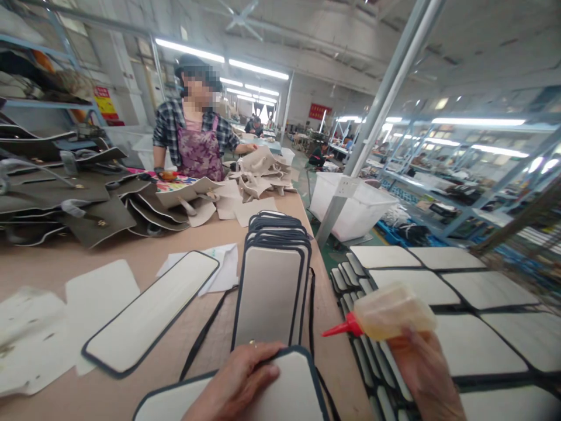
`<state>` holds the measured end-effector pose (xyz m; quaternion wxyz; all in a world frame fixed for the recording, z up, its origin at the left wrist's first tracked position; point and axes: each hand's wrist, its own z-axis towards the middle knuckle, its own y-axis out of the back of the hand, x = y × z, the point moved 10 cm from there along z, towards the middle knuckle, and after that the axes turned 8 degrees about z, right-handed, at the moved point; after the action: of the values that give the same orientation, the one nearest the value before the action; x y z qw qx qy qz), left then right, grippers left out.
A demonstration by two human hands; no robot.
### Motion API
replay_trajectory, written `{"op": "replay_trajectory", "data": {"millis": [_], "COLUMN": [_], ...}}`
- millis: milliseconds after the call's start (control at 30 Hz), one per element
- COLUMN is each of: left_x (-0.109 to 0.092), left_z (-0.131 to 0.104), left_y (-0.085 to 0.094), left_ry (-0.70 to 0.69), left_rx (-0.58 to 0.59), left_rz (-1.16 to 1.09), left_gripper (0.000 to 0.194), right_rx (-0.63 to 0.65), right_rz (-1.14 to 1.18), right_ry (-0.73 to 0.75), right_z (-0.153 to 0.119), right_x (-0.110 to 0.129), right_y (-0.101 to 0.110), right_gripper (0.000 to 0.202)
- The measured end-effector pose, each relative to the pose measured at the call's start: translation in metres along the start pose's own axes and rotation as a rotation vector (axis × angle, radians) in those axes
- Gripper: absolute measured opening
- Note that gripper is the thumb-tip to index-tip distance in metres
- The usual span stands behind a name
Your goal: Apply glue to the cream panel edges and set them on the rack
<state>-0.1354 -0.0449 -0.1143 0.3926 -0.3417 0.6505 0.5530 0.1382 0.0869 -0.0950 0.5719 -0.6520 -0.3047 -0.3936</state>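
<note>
My right hand [423, 365] is wrapped around a soft translucent squeeze bottle [394, 310] of yellowish liquid, its red nozzle pointing left. My left hand [241, 383] is closed over a white panel with dark edging [293, 389] at the near edge of the view; part of the panel is hidden beneath the hand. Just beyond it stands a stack of similar dark-edged panels [269, 292], overlapping one another. Another such panel [151, 313] lies slanted on the table to the left, partly over white sheets.
The brown table [210, 234] carries piled grey-brown pieces [92, 204] at the left back. A co-worker [197, 134] stands at the far end, a hand on beige pieces [263, 169]. To the right are rows of dark-edged panels [495, 339], a metal post [377, 117] and a white bin [350, 204].
</note>
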Motion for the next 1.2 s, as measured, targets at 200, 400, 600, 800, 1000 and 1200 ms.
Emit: {"op": "replay_trajectory", "data": {"millis": [200, 400, 600, 800, 1000, 1200], "left_x": [0.009, 0.004, 0.015, -0.022, -0.086, -0.117], "left_z": [0.001, 0.001, 0.002, 0.004, 0.02, 0.028], "left_y": [0.007, 0.005, -0.002, 0.033, 0.064, 0.061], "left_ry": [0.024, -0.022, 0.015, -0.089, -0.375, -0.491], "left_rx": [-0.026, -0.05, -0.017, 0.022, 0.254, 0.467], "left_rz": [-0.036, -0.01, -0.093, 0.1, 0.301, 0.37], "left_gripper": [0.03, 0.029, 0.031, 0.029, 0.022, 0.015], "right_rx": [0.069, 0.072, 0.077, 0.155, 0.262, 0.376], "right_rz": [-0.041, -0.111, -0.074, -0.082, -0.079, 0.018], "right_ry": [0.171, 0.177, 0.153, 0.211, 0.287, 0.156], "right_z": [-0.003, -0.002, -0.001, -0.003, -0.02, -0.038], "right_x": [0.045, 0.059, 0.057, 0.08, 0.106, 0.091], "right_y": [-0.021, -0.027, -0.036, -0.063, -0.112, -0.144], "right_gripper": [0.062, 0.053, 0.052, 0.043, 0.057, 0.074]}}
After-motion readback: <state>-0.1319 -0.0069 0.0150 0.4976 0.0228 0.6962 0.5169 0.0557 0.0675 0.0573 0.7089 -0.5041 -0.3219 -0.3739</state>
